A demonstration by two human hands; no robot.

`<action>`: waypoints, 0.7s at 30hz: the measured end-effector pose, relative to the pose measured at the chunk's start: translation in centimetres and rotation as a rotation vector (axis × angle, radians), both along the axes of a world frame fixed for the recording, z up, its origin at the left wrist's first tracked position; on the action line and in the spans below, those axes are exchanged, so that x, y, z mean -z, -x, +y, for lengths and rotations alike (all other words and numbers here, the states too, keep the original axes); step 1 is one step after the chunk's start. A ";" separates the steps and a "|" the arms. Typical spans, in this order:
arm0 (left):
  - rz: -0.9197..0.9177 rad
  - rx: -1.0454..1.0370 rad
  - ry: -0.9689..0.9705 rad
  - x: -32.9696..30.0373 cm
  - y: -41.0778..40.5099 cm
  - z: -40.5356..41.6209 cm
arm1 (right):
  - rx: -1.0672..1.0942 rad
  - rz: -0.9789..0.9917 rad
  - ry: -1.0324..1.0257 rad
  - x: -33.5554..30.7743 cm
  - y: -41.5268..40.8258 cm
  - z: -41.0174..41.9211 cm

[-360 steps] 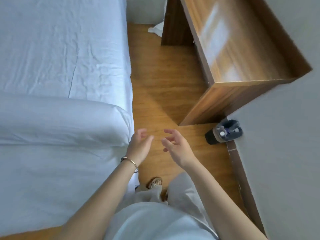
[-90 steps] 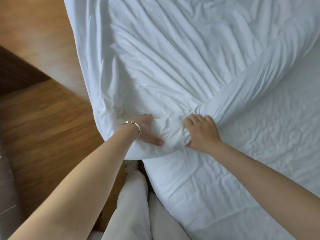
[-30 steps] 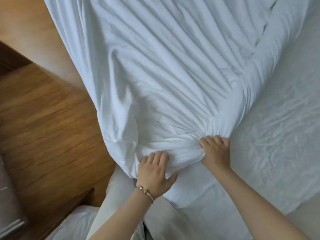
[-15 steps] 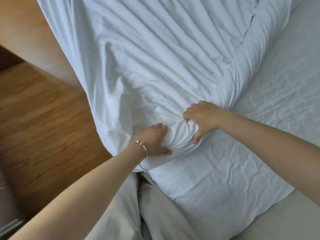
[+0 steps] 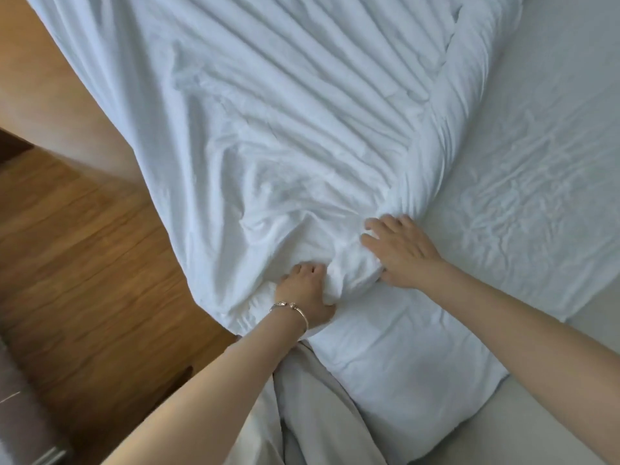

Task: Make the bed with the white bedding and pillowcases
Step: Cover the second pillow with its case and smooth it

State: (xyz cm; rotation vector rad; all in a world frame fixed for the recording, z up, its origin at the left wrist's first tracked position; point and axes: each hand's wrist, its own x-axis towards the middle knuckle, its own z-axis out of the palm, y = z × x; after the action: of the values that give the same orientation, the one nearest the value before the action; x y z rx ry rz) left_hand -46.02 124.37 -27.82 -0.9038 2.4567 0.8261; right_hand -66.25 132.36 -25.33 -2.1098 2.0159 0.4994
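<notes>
On wrinkled white bedding [image 5: 285, 129], left hand [image 5: 307, 290] grips folds

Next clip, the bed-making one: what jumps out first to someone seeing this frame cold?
The white duvet fills the upper middle, its creases fanning out from a bunched corner low in the centre. Both hands meet there: the left hand, with a bracelet on its wrist, grips the bunched cloth, while the right hand rests on it with fingers spread. Wooden floor shows at left, the bare sheet at right.
</notes>
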 end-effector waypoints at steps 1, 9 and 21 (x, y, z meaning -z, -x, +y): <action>-0.008 0.019 -0.009 0.0 0.1 0.6 | -0.090 -0.067 -0.053 -0.2 0.1 -1.2; 0.211 0.143 0.136 -1.6 1.6 8.9 | 0.014 -0.090 0.014 0.6 0.0 4.6; -0.270 -0.020 -0.296 -2.0 1.5 4.0 | -0.190 -0.146 -0.330 -1.6 -0.3 2.1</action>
State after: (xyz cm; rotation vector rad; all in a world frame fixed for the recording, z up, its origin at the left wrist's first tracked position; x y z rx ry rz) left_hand -47.52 128.35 -25.83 -0.8672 2.0329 0.9731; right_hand -65.91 134.48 -23.77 -2.0726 1.5426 0.6378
